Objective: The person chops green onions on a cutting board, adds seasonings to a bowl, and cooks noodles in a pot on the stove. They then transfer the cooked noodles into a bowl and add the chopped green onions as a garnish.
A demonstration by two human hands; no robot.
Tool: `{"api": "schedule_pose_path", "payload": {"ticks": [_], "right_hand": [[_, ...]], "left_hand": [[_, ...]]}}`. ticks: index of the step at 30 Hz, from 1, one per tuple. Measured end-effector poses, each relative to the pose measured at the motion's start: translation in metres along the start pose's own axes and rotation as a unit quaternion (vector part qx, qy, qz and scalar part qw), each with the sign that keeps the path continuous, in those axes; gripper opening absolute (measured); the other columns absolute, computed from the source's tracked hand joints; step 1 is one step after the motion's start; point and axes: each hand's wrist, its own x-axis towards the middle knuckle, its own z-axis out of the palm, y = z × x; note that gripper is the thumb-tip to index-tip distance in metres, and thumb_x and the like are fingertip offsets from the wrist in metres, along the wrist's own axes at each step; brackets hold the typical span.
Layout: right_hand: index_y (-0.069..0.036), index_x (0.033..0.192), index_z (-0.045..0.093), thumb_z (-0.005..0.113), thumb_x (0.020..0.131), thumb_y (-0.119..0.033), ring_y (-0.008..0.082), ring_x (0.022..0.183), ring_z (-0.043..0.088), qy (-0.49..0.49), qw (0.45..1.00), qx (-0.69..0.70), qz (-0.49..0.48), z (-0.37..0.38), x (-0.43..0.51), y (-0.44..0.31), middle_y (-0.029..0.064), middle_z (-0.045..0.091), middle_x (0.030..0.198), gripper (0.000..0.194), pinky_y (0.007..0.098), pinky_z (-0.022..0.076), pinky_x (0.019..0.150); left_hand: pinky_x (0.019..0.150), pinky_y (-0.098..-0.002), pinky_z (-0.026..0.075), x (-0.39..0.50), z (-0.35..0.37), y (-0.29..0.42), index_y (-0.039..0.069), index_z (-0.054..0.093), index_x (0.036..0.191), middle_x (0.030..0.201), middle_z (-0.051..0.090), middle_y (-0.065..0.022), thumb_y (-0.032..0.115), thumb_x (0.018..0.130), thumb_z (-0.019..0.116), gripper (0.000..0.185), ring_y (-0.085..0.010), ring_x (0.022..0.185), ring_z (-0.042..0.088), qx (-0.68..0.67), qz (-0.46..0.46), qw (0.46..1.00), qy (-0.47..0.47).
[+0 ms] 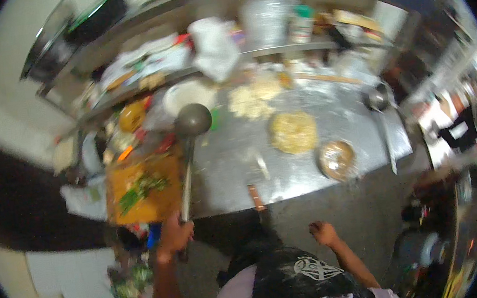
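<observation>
My left hand [176, 233] grips the long handle of a metal ladle [193, 119]. The ladle's round bowl is raised over the left part of a steel worktable [227, 168]. Close by that hand lies a wooden cutting board [170, 205] with chopped greens [143, 188] on it. My right hand [324, 233] hangs low in front of the table, fingers curled, with nothing visible in it. Between the hands, a knife with a brown handle [256, 197] rests at the table's front edge. Farther in sit a flattened yellow dough-like mass [293, 133] and a small round bowl [337, 160].
Pale dough-like pieces [248, 102] and a white bowl [186, 95] stand toward the back. A wooden rolling pin [327, 78] lies behind. Another long-handled ladle [377, 98] rests at the right. Shelves above hold a metal pot [268, 22] and a green-capped container [303, 24].
</observation>
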Motion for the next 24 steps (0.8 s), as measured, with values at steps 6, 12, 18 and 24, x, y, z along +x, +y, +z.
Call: {"api": "schedule_pose_path", "payload": {"ticks": [6, 12, 18, 24], "right_hand": [[-0.011, 0.133, 0.062, 0.061, 0.1, -0.037, 0.0183, 0.103, 0.065, -0.106, 0.932, 0.345, -0.038, -0.085, -0.12, -0.011, 0.0071, 0.069, 0.12, 0.043, 0.034, 0.0532, 0.087], [-0.005, 0.14, 0.052, 0.061, 0.101, -0.035, 0.0187, 0.111, 0.062, 0.16, 0.742, 0.65, -0.041, -0.167, -0.285, 0.092, 0.0094, 0.064, 0.125, 0.05, 0.031, 0.0496, 0.093], [-0.011, 0.074, 0.052, 0.059, 0.091, -0.013, 0.02, 0.057, 0.056, 0.495, 0.262, 0.822, 0.1, -0.204, -0.4, 0.28, 0.0036, 0.053, 0.062, 0.017, 0.0358, 0.0479, 0.053], [-0.013, 0.063, 0.048, 0.059, 0.082, -0.01, 0.0194, 0.05, 0.051, 0.529, 0.146, 0.835, 0.041, -0.177, -0.493, 0.424, 0.002, 0.05, 0.056, 0.023, 0.0338, 0.0454, 0.049]], "left_hand": [[0.052, -0.0326, 0.05, -0.07, 0.205, 0.112, 0.001, 0.059, 0.106, 0.069, 0.061, -0.0055, 0.007, 0.091, 0.062, 0.017, -0.016, 0.056, 0.06, 0.037, 0.073, 0.956, -0.283], [0.063, -0.028, 0.051, -0.206, 0.49, 0.215, 0.0, 0.058, 0.122, 0.082, 0.067, -0.0062, 0.016, 0.101, 0.054, 0.027, -0.0128, 0.069, 0.063, 0.027, 0.151, 0.75, -0.644], [0.067, -0.0275, 0.052, -0.191, 0.662, 0.257, -0.001, 0.067, 0.106, 0.088, 0.071, -0.0062, 0.023, 0.101, 0.056, 0.026, -0.0132, 0.073, 0.065, 0.17, 0.17, 0.697, -0.676], [0.057, -0.0279, 0.049, -0.08, 0.827, 0.244, 0.002, 0.068, 0.081, 0.073, 0.067, -0.0062, 0.019, 0.095, 0.06, 0.023, -0.0136, 0.062, 0.061, 0.305, 0.075, 0.723, -0.616]]}}
